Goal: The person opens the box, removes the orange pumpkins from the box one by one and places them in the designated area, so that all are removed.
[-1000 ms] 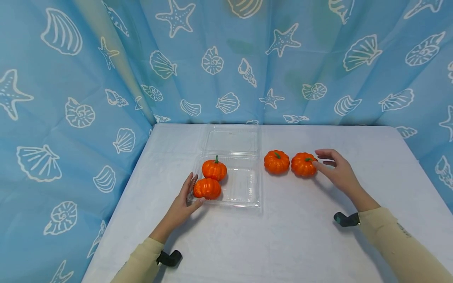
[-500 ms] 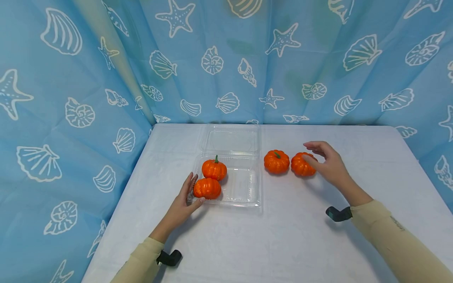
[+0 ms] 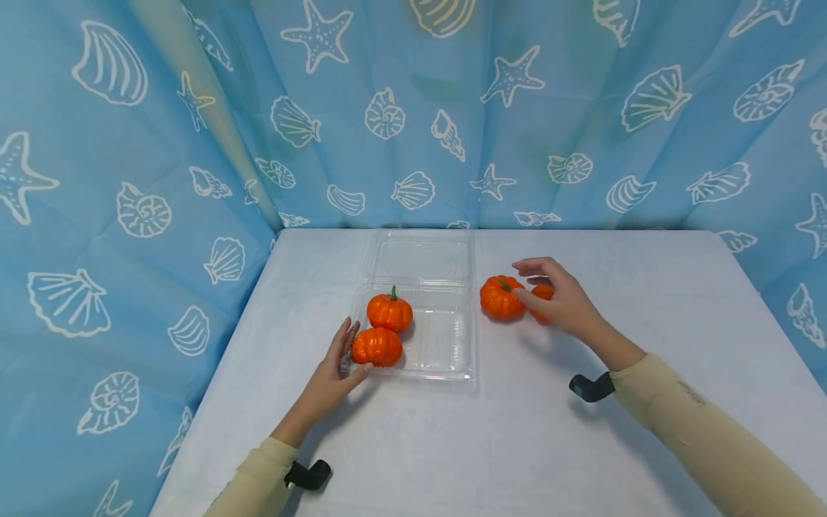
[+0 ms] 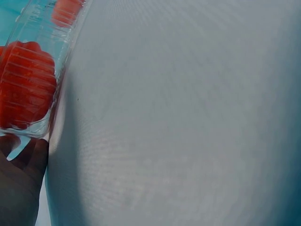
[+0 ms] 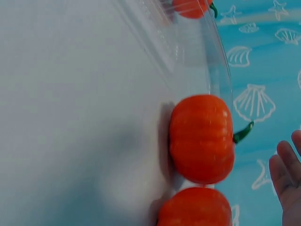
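An open clear plastic clamshell box (image 3: 446,345) lies on the white table and holds two small orange pumpkins, one behind (image 3: 390,312) and one in front (image 3: 377,346). My left hand (image 3: 349,352) rests flat against the box's front left corner, beside the front pumpkin (image 4: 26,84). Two more pumpkins sit on the table right of the box. My right hand (image 3: 531,283) arches over the right one (image 3: 544,291), hiding most of it, with its thumb next to the left one (image 3: 500,298). In the right wrist view the fingers (image 5: 287,165) hang straight, off both pumpkins (image 5: 201,139) (image 5: 195,207).
The box's lid (image 3: 421,257) lies folded back flat toward the curtain. A blue curtain (image 3: 129,215) with shell prints closes off the back and left. The white table (image 3: 530,445) stretches bare in front and to the right.
My right hand has moved left from the right side of the right-hand pumpkin to above it, now covering most of it. The left hand and the box have stayed put.
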The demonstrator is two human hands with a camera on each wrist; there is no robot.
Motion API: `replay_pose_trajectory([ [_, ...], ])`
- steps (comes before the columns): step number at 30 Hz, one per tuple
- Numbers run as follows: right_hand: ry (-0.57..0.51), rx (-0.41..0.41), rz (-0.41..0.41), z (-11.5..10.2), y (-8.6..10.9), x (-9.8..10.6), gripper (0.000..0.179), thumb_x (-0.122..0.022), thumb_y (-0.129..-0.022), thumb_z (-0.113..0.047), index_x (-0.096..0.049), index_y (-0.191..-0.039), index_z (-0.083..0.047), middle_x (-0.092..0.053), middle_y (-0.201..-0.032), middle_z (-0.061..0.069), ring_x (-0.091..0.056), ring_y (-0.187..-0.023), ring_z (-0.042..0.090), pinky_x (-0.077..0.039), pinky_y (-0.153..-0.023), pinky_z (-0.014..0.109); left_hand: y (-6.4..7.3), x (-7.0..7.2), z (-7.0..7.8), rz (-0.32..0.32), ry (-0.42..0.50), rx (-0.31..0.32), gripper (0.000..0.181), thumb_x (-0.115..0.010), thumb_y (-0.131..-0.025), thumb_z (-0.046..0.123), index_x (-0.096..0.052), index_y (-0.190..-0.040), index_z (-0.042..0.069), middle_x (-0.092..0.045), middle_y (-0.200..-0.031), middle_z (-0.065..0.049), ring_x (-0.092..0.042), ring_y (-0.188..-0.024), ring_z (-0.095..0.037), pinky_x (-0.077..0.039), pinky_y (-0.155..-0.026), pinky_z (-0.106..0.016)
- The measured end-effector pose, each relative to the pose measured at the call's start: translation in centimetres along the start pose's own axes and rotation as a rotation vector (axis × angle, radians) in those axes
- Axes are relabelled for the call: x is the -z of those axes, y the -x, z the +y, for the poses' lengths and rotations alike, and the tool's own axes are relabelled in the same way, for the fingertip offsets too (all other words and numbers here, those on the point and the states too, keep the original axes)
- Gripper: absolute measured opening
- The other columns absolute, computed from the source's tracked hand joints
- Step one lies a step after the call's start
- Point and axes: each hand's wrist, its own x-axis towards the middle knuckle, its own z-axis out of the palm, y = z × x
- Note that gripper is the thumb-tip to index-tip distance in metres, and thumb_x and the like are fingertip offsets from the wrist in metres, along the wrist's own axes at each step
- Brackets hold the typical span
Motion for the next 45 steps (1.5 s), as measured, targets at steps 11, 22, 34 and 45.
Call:
replay_pose_trajectory([
  [11, -0.049, -0.012, -0.119, -1.8, -1.7, -2.5, 0.046, -0.070, -0.097, -0.021, -0.054, -0.137, -0.006, -0.060, -0.135, 0.015, -0.058, -0.121, 0.030, -0.046, -0.107, 0.052, 0.0, 0.0, -0.1, -0.004, 0.007, -0.017, 0.096, -0.072, -0.095, 0.032, -0.008, -0.165, 0.016, -0.027, -0.167, -0.004, -0.022, -0.154, -0.030, -0.013, -0.119, -0.065],
  [22, -0.066, -0.059, -0.220, -3.5, -3.5, -4.5, 0.046, -0.070, -0.097, -0.028, -0.057, -0.138, -0.009, -0.062, -0.133, 0.016, -0.061, -0.116, 0.026, -0.051, -0.102, 0.046, 0.0, -0.1, 0.1, -0.003, -0.002, -0.009, 0.096, -0.073, -0.095, 0.031, -0.009, -0.165, 0.017, -0.027, -0.167, -0.003, -0.023, -0.154, -0.028, -0.013, -0.120, -0.064],
  [34, -0.100, -0.086, -0.281, -5.0, -5.5, -7.1, 0.045, -0.070, -0.098, -0.032, -0.058, -0.136, -0.011, -0.062, -0.131, 0.015, -0.061, -0.117, 0.027, -0.051, -0.102, 0.045, -0.1, -0.2, -0.3, 0.003, 0.005, -0.035, 0.095, -0.073, -0.095, 0.028, -0.010, -0.165, 0.015, -0.028, -0.166, -0.005, -0.025, -0.153, -0.029, -0.014, -0.119, -0.065],
  [45, -0.079, -0.123, -0.345, -6.3, -7.0, -9.6, 0.048, -0.069, -0.097, -0.035, -0.057, -0.138, -0.015, -0.061, -0.134, 0.013, -0.062, -0.116, 0.027, -0.054, -0.097, 0.043, -0.1, -0.1, -0.2, 0.010, -0.016, -0.019, 0.095, -0.073, -0.095, 0.030, -0.009, -0.165, 0.015, -0.028, -0.166, -0.005, -0.025, -0.153, -0.029, -0.015, -0.120, -0.063],
])
